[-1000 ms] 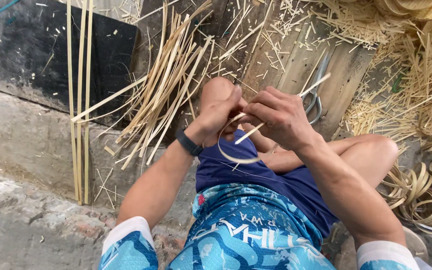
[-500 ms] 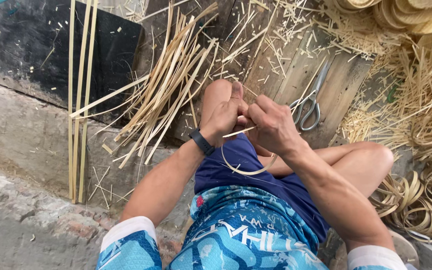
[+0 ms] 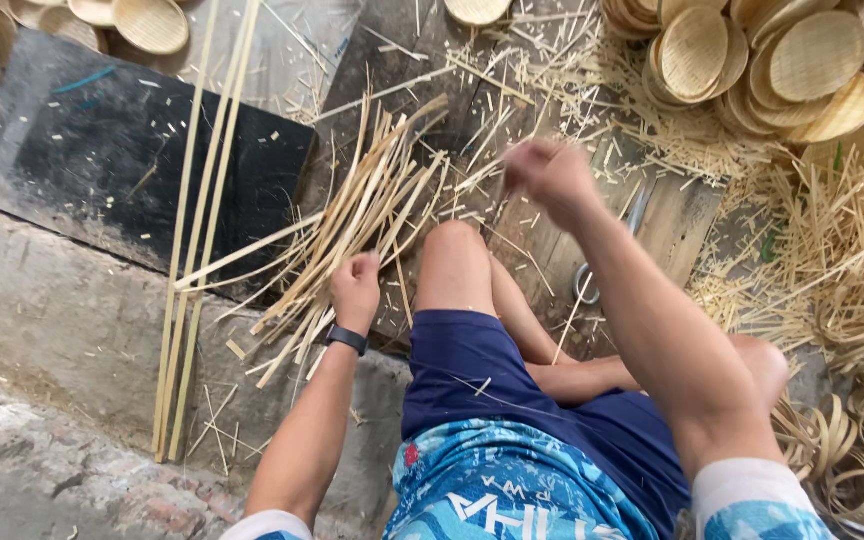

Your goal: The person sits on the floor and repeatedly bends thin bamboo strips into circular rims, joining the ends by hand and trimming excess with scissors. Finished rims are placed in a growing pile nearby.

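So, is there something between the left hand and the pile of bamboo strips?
Nothing visible. The left hand is already at the near end of the pile of bamboo strips, touching them. The right hand is raised apart, over the wooden boards.

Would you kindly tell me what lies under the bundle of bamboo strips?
The bundle of bamboo strips lies across dark wooden boards and a concrete ledge. The left hand covers its near part.

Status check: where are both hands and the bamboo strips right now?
Left hand closed on the pile of bamboo strips. Right hand raised over the wooden boards, blurred, grip unclear. Scissors lie partly hidden behind the right forearm.
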